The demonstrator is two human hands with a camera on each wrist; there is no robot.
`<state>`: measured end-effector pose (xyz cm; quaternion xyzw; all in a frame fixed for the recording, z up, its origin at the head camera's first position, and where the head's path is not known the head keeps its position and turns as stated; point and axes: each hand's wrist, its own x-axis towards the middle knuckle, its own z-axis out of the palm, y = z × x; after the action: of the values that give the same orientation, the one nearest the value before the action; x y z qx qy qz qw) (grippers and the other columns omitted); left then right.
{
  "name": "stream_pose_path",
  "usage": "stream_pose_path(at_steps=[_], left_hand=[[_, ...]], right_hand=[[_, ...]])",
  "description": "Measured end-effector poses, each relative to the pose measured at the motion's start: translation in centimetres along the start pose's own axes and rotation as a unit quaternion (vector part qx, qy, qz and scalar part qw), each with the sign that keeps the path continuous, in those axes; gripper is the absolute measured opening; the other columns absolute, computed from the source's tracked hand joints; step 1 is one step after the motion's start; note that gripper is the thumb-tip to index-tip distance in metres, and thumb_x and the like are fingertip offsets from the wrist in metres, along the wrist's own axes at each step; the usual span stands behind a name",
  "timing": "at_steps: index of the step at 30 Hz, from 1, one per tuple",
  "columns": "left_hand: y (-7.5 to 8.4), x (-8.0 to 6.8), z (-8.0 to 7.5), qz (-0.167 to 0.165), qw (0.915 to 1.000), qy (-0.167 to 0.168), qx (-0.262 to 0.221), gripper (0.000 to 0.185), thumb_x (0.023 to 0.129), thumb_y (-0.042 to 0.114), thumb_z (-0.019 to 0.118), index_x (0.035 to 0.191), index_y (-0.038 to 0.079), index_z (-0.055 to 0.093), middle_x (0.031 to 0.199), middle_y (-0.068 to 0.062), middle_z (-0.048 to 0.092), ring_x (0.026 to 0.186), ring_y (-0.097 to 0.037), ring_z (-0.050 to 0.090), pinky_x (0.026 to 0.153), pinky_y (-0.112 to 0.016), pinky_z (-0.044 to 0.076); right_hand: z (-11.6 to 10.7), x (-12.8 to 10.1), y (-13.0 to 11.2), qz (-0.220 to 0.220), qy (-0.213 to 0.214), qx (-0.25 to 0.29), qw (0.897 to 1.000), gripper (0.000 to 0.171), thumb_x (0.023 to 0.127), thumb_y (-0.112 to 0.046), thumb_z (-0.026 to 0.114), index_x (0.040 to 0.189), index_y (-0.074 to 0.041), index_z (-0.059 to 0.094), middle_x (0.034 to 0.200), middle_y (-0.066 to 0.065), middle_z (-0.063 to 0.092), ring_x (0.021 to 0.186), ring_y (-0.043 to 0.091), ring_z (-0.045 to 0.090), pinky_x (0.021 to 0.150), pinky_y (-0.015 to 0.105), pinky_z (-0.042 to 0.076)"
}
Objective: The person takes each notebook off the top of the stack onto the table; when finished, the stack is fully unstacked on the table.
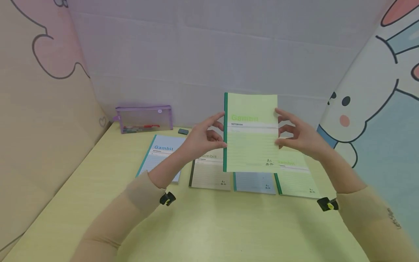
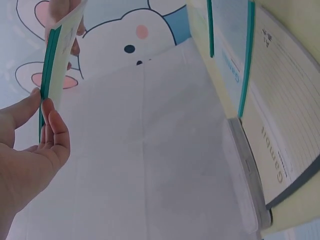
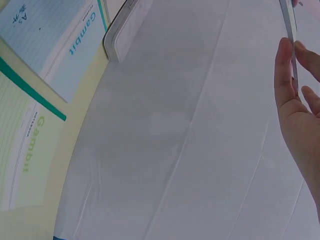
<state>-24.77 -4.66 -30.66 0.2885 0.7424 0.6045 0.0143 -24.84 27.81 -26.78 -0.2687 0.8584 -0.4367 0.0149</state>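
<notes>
Lighting: bright, even and diffuse; source not in view. Shadows: faint and soft-edged on the tabletop [image 1: 209, 225] beneath the forearms. Glare: none marked; the raised green notebook [image 1: 251, 145] appeared pale and washed out, its printed title weak. Head view: wide-angle, with side panels bowed toward the edges, slightly soft overall. Wrist views: steeply tilted, the near hands soft, the backdrop cloth evenly lit.
</notes>
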Motion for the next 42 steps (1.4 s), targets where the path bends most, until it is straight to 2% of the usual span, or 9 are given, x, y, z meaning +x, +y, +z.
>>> stream_pose_path(at_steps=[3, 7, 11, 14, 19, 26, 30, 36, 42], left_hand=[[-0.1, 0.1, 1.3, 0.005, 0.9997, -0.006, -0.025, 0.085, 0.079, 0.004, 0.074, 0.148, 0.028, 0.029, 0.114, -0.005, 0.051, 0.082, -0.018, 0.064, 0.079, -0.029, 0.055], [-0.2, 0.3, 3.2, -0.001, 0.9989, -0.01, -0.045, 0.084, 0.08, 0.003, 0.073, 0.148, 0.027, 0.029, 0.114, -0.005, 0.052, 0.082, -0.016, 0.064, 0.079, -0.028, 0.054], [-0.2, 0.4, 5.2, -0.014, 0.9983, -0.024, -0.051, 0.083, 0.081, 0.003, 0.071, 0.148, 0.028, 0.029, 0.115, -0.005, 0.052, 0.083, -0.014, 0.064, 0.078, -0.026, 0.054], [-0.5, 0.5, 6.7, -0.019, 0.9975, -0.034, -0.059, 0.083, 0.082, 0.002, 0.071, 0.148, 0.028, 0.029, 0.115, -0.005, 0.053, 0.084, -0.014, 0.065, 0.078, -0.026, 0.054], [-1.0, 0.6, 9.3, -0.02, 0.9966, -0.046, -0.065, 0.082, 0.082, 0.003, 0.072, 0.147, 0.03, 0.03, 0.113, -0.002, 0.055, 0.082, -0.012, 0.066, 0.076, -0.023, 0.054], [-2.4, 0.3, 12.6, -0.02, 0.9951, -0.079, -0.056, 0.083, 0.082, 0.004, 0.072, 0.148, 0.028, 0.029, 0.109, 0.006, 0.055, 0.077, -0.003, 0.065, 0.073, -0.019, 0.053], [-3.2, 0.1, 14.3, -0.04, 0.992, -0.107, -0.054, 0.084, 0.082, 0.006, 0.072, 0.148, 0.029, 0.028, 0.111, 0.008, 0.055, 0.079, 0.0, 0.065, 0.071, -0.019, 0.053], [-4.5, -0.4, 16.5, -0.082, 0.9836, -0.144, -0.073, 0.087, 0.08, 0.006, 0.074, 0.148, 0.032, 0.026, 0.113, 0.009, 0.055, 0.083, 0.0, 0.064, 0.07, -0.018, 0.052], [-5.6, -0.8, 18.1, -0.127, 0.9623, -0.212, -0.115, 0.091, 0.081, 0.004, 0.073, 0.15, 0.03, 0.021, 0.12, 0.01, 0.055, 0.092, -0.004, 0.065, 0.076, -0.018, 0.051]], right_hand=[[-1.0, -1.0, 0.2, -0.008, -0.007, -0.003, 1.0, 0.084, 0.082, 0.002, 0.069, 0.15, -0.02, 0.026, 0.132, 0.001, 0.035, 0.095, 0.011, 0.055, 0.069, 0.024, 0.056], [-2.2, -2.4, 0.5, -0.006, -0.008, -0.036, 0.999, 0.082, 0.081, 0.002, 0.071, 0.149, -0.018, 0.028, 0.134, -0.002, 0.037, 0.095, 0.009, 0.055, 0.07, 0.02, 0.055], [-3.3, -3.9, 1.1, 0.009, -0.009, -0.065, 0.998, 0.081, 0.08, 0.0, 0.072, 0.148, -0.016, 0.03, 0.126, -0.002, 0.044, 0.09, 0.008, 0.057, 0.07, 0.019, 0.054], [-4.0, -5.1, 1.8, 0.013, -0.005, -0.068, 0.998, 0.078, 0.08, 0.003, 0.071, 0.146, -0.011, 0.033, 0.117, 0.002, 0.046, 0.085, 0.008, 0.059, 0.068, 0.021, 0.055], [-4.8, -7.4, 3.4, 0.031, -0.002, -0.063, 0.998, 0.074, 0.079, 0.006, 0.07, 0.144, -0.007, 0.036, 0.115, 0.002, 0.046, 0.08, 0.012, 0.062, 0.065, 0.023, 0.055], [-5.2, -10.2, 6.0, 0.053, -0.034, -0.041, 0.997, 0.079, 0.081, 0.007, 0.068, 0.147, -0.007, 0.026, 0.112, 0.005, 0.045, 0.083, 0.011, 0.063, 0.066, 0.03, 0.057], [-5.5, -11.5, 7.4, 0.072, -0.04, -0.035, 0.996, 0.088, 0.082, 0.006, 0.067, 0.151, -0.013, 0.017, 0.107, 0.004, 0.047, 0.082, 0.014, 0.065, 0.064, 0.034, 0.057], [-5.7, -13.4, 9.5, 0.127, -0.069, -0.005, 0.989, 0.101, 0.084, 0.001, 0.067, 0.153, -0.027, -0.002, 0.105, 0.005, 0.041, 0.077, 0.02, 0.065, 0.066, 0.035, 0.057], [-6.0, -14.9, 11.2, 0.165, -0.086, 0.025, 0.982, 0.098, 0.087, 0.001, 0.063, 0.152, -0.029, -0.004, 0.097, 0.002, 0.042, 0.071, 0.026, 0.066, 0.062, 0.04, 0.056]])
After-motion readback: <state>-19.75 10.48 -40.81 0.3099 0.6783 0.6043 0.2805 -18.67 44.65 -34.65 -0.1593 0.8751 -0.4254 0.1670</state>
